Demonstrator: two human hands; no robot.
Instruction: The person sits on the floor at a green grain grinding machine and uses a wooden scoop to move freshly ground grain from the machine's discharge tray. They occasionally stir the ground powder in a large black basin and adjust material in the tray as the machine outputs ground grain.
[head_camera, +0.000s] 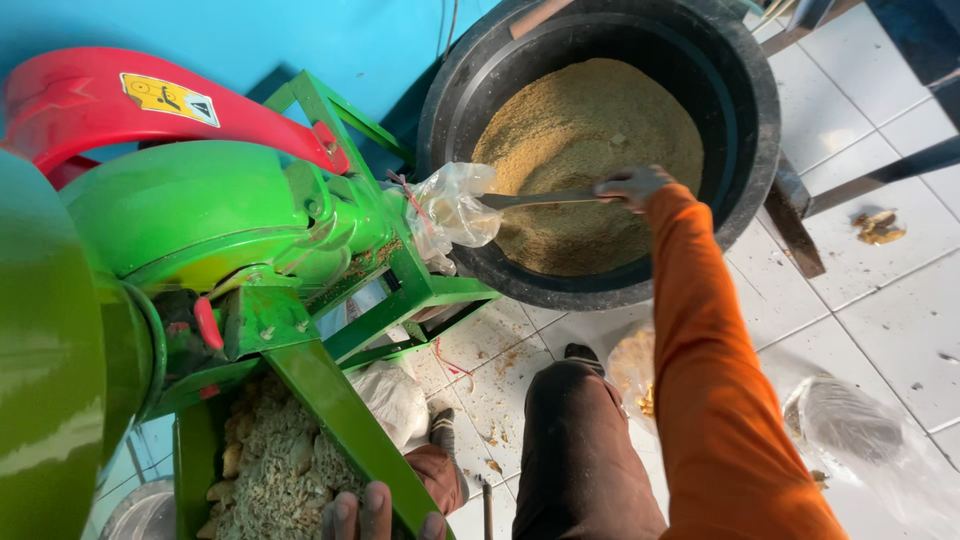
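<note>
A metal scoop (545, 199) is gripped by the closed right hand (632, 185) in the black tub (745, 120) of ground meal (590, 140) at one o'clock. At six o'clock, the feed chute (345, 420) is touched by the left hand's (375, 513) fingers; their grip cannot be told. Levelling seems underway, and a steady drag is called for.

Bright, even daylight fills the scene and colours are vivid. Soft glare streaks the green drum (45, 380) at the left edge of the frame and glints on the plastic bag (455, 205) at centre. Shadows are faint and short on the white floor tiles (880, 300). Wide-angle bending curves the frame's edges. The nearby orange sleeve (715, 400) looks slightly soft.
</note>
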